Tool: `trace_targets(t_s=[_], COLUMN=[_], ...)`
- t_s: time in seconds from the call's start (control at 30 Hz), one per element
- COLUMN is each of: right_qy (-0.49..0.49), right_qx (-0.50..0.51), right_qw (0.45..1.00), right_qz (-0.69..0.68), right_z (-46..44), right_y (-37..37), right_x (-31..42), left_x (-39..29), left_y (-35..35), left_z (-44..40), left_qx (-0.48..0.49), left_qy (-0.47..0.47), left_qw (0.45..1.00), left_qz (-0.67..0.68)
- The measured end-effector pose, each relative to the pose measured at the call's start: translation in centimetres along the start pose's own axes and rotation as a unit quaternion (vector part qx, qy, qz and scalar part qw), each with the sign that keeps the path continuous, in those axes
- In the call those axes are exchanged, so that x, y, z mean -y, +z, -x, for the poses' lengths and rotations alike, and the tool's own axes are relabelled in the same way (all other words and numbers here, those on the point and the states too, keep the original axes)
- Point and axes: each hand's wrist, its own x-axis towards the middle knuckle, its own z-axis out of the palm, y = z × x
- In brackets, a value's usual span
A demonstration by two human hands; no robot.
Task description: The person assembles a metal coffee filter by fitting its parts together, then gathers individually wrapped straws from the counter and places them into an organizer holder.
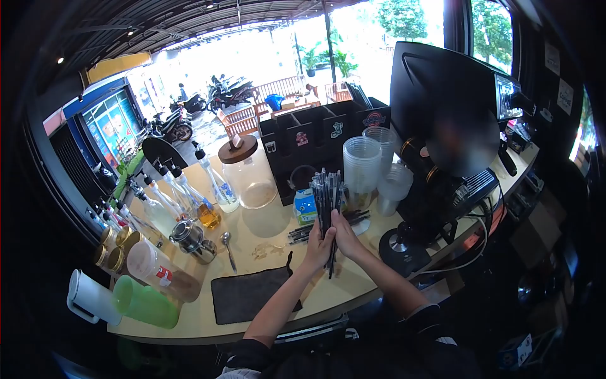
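An upright bundle of thin black wrapped straws (pixel 326 196) is held over the counter, pressed between both palms. My left hand (pixel 319 248) closes round its lower left side. Against its right side, my right hand (pixel 346 235) is closed with the fingers pointing up. A few straw ends stick out below the hands. More black straws (pixel 299 235) lie loose on the counter just behind the hands. Beside the bundle stands a blue and green carton (pixel 305 207), partly hidden by the straws.
Stacked clear plastic cups (pixel 362 165) stand behind on the right, near a black divided organizer (pixel 297 148). A glass jar (pixel 249 180) with a wooden lid, pump bottles (pixel 218 186), a spoon (pixel 228 251) and a dark cloth (pixel 249 295) occupy the left. A black tamper (pixel 399 243) is at right.
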Motion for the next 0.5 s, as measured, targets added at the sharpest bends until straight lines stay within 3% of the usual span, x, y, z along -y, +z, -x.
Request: trace_targets(t_s=[0.03,0.13,0.17,0.2,0.23,0.27,0.33,0.37,0.43,0.47,0.5], right_qy=[0.048,0.030,0.028,0.091,0.155,0.152,-0.042,-0.043,-0.067,-0.037,-0.039], right_qx=[0.028,-0.001,-0.002,0.027,0.056,0.055,0.087,0.086,0.130,0.121,0.119], right_qw=[0.998,1.000,1.000,0.994,0.983,0.983,0.995,0.995,0.978,0.990,0.990], right_qz=[0.001,-0.008,-0.007,-0.046,-0.085,-0.084,0.039,0.040,0.148,0.064,0.065], right_z=[0.0,-0.2,-0.2,-0.2,-0.2,-0.4,-0.7,-0.8,-0.8,-0.7,-0.8], right_y=[-0.3,-0.6,-1.0,-1.4,-1.6,-1.7,-1.8,-2.0,-2.2,-1.8,-1.5], right_x=[0.1,0.7,1.2,2.0,2.4,2.2,1.8,2.2,3.8,5.0,5.4], left_x=[0.0,-0.4,-0.7,-1.0,-1.4,-1.7,-3.0,-2.6,-1.5,-1.8,-2.2], left_y=[-0.1,-0.3,-0.3,-0.4,-0.7,-1.1,-0.8,-1.1,-1.9,-1.7,-1.5], left_z=[-0.1,-0.3,-0.3,-0.3,-0.4,-0.5,-0.7,-1.0,-1.4,-1.7,-1.7], left_qx=[0.002,-0.005,0.010,0.026,0.027,0.054,0.068,0.069,0.057,0.043,0.045], left_qy=[0.001,-0.040,-0.094,-0.147,-0.145,-0.105,-0.038,-0.035,-0.130,-0.121,-0.119], left_qw=[1.000,0.998,0.995,0.989,0.989,0.992,0.995,0.995,0.987,0.989,0.989], left_qz=[0.000,-0.042,-0.025,-0.008,-0.008,-0.033,-0.067,-0.066,-0.069,-0.073,-0.073])
